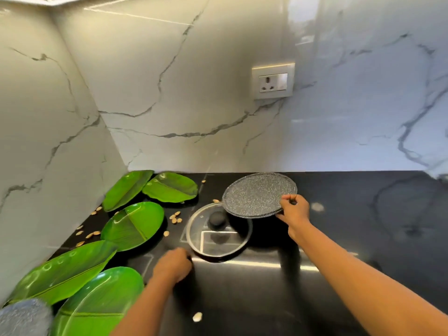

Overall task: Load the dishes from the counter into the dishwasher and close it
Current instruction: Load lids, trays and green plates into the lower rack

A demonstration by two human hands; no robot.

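**Counter dishes, two being taken up**

The black counter (339, 214) is taken as landmark. Against its left wall, five green leaf-shaped plates (133, 225) are spread, some overlapping; they look thin, glossy and probably light, likely slippery at the rim. Toward the counter's middle a speckled grey plate (258, 194) is tilted up off the surface, its near-right edge pinched by the right hand (294, 209), thumb on top and fingers beneath. It is judged stiff and fairly heavy (possibly stoneware, so chippable), best carried by the rim with support underneath. Just in front of it, partly under its edge, a glass lid (219, 235) with a black knob (217, 220) lies on the counter; the glass is fragile, and the knob is the surer hold. The left hand (173, 264) is curled at the lid's near rim; whether the rim is gripped cannot be told. Small nuts or seeds (175, 218) are scattered between the plates.
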